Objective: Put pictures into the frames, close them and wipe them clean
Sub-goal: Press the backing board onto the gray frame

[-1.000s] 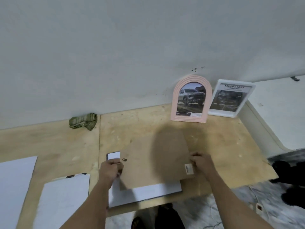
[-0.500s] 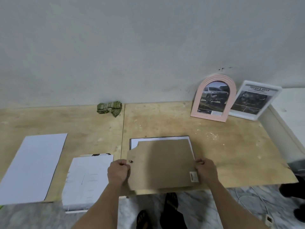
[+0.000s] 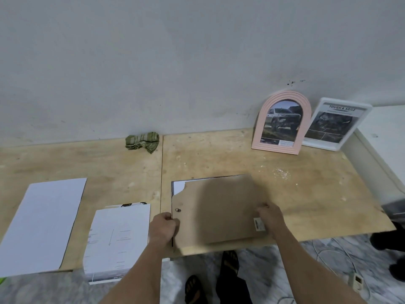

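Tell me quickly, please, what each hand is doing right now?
Left hand: grips the left edge of the brown backing board.
Right hand: holds the board's right edge.

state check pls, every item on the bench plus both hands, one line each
backing board: laid over the face-down frame, held at both side edges
left hand: grips board's left edge
right hand: grips board's right edge
pink arched frame: filled, upright against wall
white frame: filled, leaning on wall
green cloth: crumpled, untouched
loose sheets: flat, face-down
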